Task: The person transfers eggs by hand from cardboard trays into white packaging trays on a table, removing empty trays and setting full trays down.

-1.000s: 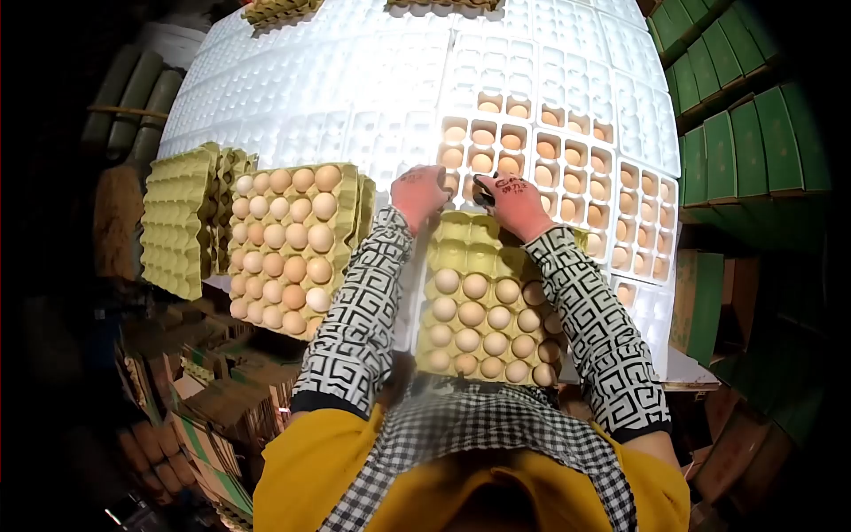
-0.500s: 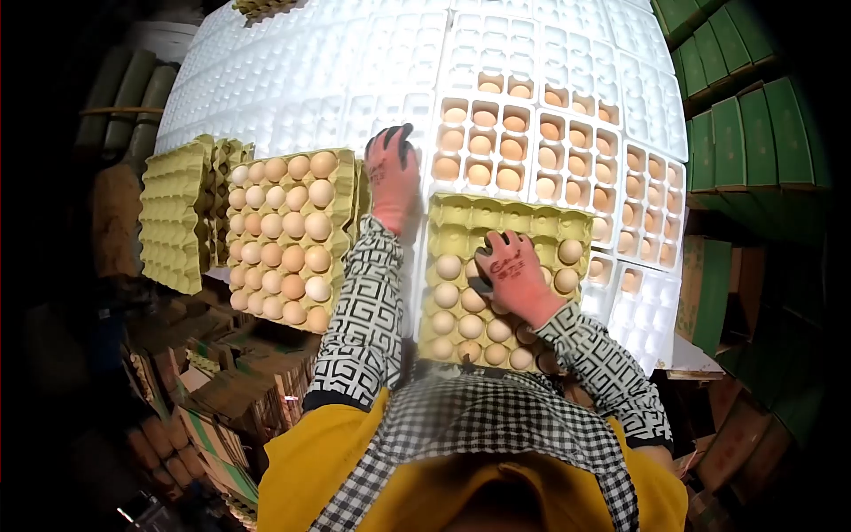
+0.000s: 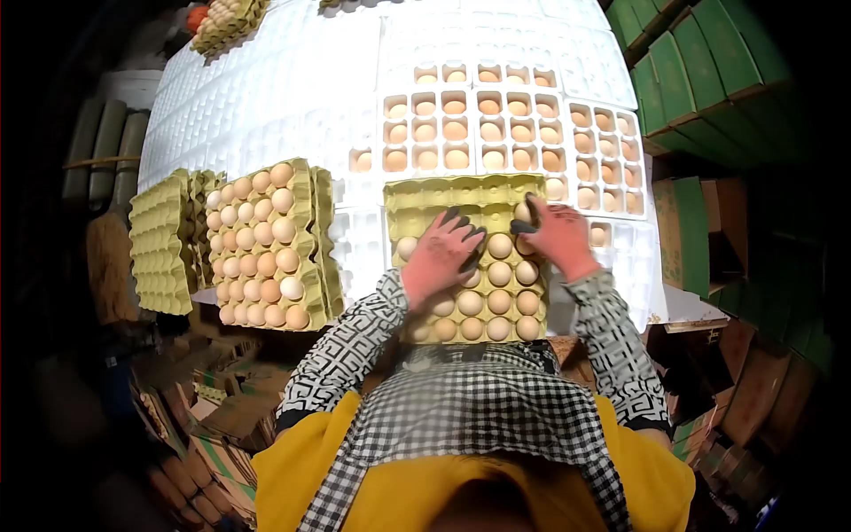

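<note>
On the tray (image 3: 409,218), right hand (image 3: 560,238) (two o'clock) and left hand (image 3: 434,259) (nine) curl at eggs (image 3: 500,246), grips unclear. Likely fragile: cup sides.

Yellow tray (image 3: 417,192) partly hidden beneath hands (image 3: 441,257); far egg stack (image 3: 229,25) cut by top edge.

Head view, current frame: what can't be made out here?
All in the head view:
Pockets of the yellow egg tray beneath the left hand: hidden by that hand, so whether its fingers grip an egg is unclear.
Markings on the right glove: too small and blurred.
Far tray: cut off by the top edge.
White trays: some cells washed out by glare.
</note>
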Motion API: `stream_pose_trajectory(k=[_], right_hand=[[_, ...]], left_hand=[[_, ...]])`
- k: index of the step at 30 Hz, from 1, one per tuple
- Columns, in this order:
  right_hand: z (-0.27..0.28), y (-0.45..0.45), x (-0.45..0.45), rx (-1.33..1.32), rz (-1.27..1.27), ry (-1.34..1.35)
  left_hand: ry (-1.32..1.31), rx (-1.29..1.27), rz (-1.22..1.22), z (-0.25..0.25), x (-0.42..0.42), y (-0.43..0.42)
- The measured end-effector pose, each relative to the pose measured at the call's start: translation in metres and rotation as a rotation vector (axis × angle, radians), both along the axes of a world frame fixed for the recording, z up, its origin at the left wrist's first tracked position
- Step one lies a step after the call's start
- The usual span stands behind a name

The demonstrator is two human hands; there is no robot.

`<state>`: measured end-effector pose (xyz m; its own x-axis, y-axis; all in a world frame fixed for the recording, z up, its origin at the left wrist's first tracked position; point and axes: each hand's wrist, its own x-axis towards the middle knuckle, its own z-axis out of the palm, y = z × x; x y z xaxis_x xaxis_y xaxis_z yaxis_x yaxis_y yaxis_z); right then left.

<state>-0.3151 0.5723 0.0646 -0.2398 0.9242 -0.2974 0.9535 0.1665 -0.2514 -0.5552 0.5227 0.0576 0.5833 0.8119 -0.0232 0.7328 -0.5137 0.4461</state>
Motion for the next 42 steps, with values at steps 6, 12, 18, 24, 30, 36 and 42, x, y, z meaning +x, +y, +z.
stream_pose_trajectory(k=[6,12,18,24,30,36,42], right_hand=[[-0.007,-0.006,0.057,-0.228,-0.351,1.042],[0.017,-0.013,0.052,-0.792,-0.477,1.639],[0.039,-0.018,0.031,0.035,0.080,0.173],[0.016,-0.011,0.032,-0.044,0.346,0.031],[-0.009,0.028,0.106,-0.002,-0.288,0.967],[-0.024,0.245,0.138,0.663,-0.479,0.797],[-0.065,0.318,0.133,0.472,-0.324,0.176]], left_hand=[[-1.046,-0.759,0.782,0.039,-0.019,0.003],[0.152,-0.300,0.148,0.032,0.048,0.017],[0.046,-0.265,0.103,0.038,0.049,0.024],[-0.773,-0.663,0.657,0.008,0.014,0.098],[-0.598,-0.110,0.510,-0.009,0.130,0.277],[0.215,-0.040,0.166,-0.044,0.212,0.363],[-0.876,-0.043,0.715,-0.038,0.211,0.398]])
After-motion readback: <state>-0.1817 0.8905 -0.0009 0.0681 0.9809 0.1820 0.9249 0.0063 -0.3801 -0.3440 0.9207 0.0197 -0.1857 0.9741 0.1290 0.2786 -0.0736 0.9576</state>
